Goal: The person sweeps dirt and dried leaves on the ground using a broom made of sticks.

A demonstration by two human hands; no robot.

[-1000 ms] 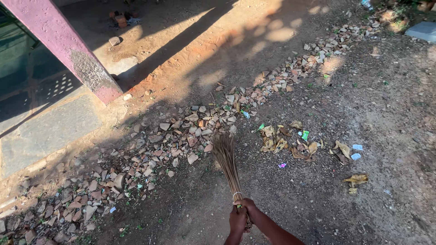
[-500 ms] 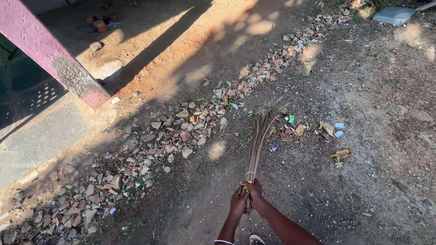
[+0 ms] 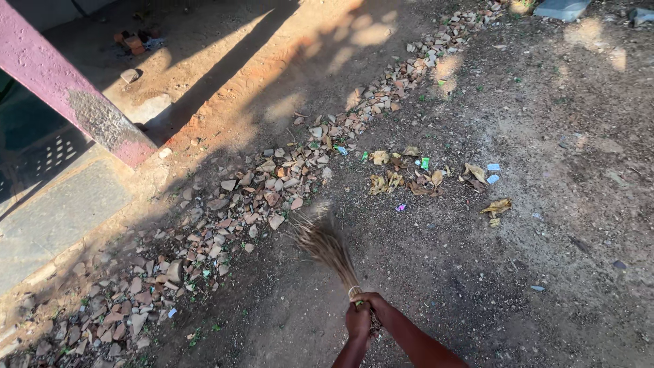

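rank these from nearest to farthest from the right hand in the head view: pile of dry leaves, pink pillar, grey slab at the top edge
1. pile of dry leaves, up ahead of the right hand, slightly right.
2. pink pillar, far upper left.
3. grey slab, top right corner, farthest.

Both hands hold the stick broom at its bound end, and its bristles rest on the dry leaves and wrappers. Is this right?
Not quite. In the head view, the broom bristles lie beside the stone strip, apart from the dry leaves and wrappers. Both hands do hold its bound end.
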